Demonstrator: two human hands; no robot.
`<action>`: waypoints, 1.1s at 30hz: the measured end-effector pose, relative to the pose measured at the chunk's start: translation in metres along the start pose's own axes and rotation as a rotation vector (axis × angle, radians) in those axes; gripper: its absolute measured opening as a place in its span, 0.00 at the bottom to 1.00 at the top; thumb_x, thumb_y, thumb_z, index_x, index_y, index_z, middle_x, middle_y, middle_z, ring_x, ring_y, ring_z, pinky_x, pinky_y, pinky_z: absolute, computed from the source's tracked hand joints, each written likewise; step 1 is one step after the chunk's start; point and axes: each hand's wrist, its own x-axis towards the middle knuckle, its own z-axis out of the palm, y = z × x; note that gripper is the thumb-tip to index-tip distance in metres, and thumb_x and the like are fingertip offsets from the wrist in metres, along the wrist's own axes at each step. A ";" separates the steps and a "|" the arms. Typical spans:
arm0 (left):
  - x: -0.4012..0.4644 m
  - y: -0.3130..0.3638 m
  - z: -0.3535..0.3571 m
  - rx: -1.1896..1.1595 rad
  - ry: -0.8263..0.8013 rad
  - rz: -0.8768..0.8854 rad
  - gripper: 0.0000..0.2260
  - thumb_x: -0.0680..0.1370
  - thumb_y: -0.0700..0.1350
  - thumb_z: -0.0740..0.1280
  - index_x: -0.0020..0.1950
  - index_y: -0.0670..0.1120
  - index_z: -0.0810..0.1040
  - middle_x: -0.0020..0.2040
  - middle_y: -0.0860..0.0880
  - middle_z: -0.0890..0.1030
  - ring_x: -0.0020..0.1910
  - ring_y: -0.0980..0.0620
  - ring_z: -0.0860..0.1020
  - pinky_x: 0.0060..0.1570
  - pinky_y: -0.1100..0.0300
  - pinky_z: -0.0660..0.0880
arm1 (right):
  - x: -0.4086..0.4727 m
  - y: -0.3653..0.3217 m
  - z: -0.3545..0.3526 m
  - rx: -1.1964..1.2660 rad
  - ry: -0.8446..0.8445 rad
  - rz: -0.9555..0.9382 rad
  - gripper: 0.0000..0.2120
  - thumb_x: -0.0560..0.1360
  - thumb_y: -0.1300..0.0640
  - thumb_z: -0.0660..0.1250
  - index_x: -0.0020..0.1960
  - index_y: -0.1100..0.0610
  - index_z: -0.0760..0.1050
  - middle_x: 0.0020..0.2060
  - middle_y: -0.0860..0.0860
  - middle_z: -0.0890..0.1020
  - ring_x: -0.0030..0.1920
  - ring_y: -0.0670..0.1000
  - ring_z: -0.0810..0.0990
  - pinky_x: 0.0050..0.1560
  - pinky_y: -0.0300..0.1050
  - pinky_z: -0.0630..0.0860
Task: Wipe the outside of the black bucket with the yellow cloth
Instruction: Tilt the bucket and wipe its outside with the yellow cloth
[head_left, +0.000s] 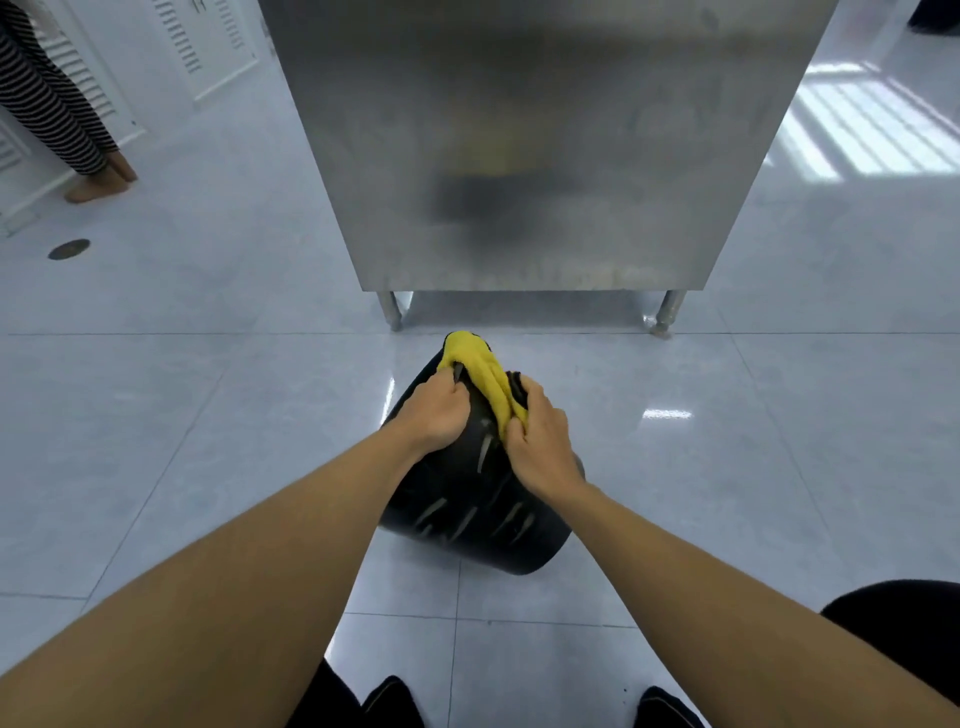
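The black bucket (467, 499) lies tilted on its side on the pale tiled floor, straight ahead of me, its wall streaked with light scratches. A yellow cloth (485, 371) is draped over the bucket's far upper part. My left hand (434, 410) grips the cloth's left end against the bucket. My right hand (537, 441) pinches the cloth's near end, bunched between thumb and fingers. Both hands rest on the bucket's upper side. The bucket's opening is not visible.
A tall stainless steel cabinet (540, 145) on short legs stands just beyond the bucket. A person's striped trouser legs and feet (98, 179) are at the far left by a white wall. A round floor drain (68, 249) is at left. My dark shoes (392, 701) are at the bottom.
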 end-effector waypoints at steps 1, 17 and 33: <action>0.001 -0.002 0.000 0.010 -0.006 -0.007 0.14 0.82 0.46 0.52 0.61 0.41 0.71 0.56 0.41 0.77 0.52 0.44 0.76 0.53 0.49 0.73 | 0.000 0.003 0.000 -0.027 0.017 0.050 0.22 0.79 0.58 0.55 0.73 0.51 0.61 0.65 0.52 0.71 0.62 0.56 0.69 0.57 0.53 0.71; 0.004 -0.012 0.000 0.016 0.021 -0.009 0.11 0.82 0.47 0.52 0.49 0.43 0.70 0.44 0.44 0.76 0.43 0.44 0.75 0.46 0.48 0.73 | 0.004 0.019 0.004 -0.070 0.085 -0.146 0.12 0.79 0.52 0.59 0.58 0.50 0.78 0.43 0.47 0.71 0.49 0.50 0.68 0.47 0.43 0.68; 0.003 -0.004 0.010 -0.087 0.034 0.032 0.13 0.82 0.48 0.53 0.47 0.42 0.72 0.43 0.45 0.77 0.41 0.48 0.74 0.42 0.51 0.72 | -0.006 0.030 0.008 -0.003 0.115 -0.023 0.23 0.81 0.43 0.58 0.74 0.47 0.69 0.67 0.48 0.74 0.67 0.52 0.71 0.62 0.46 0.62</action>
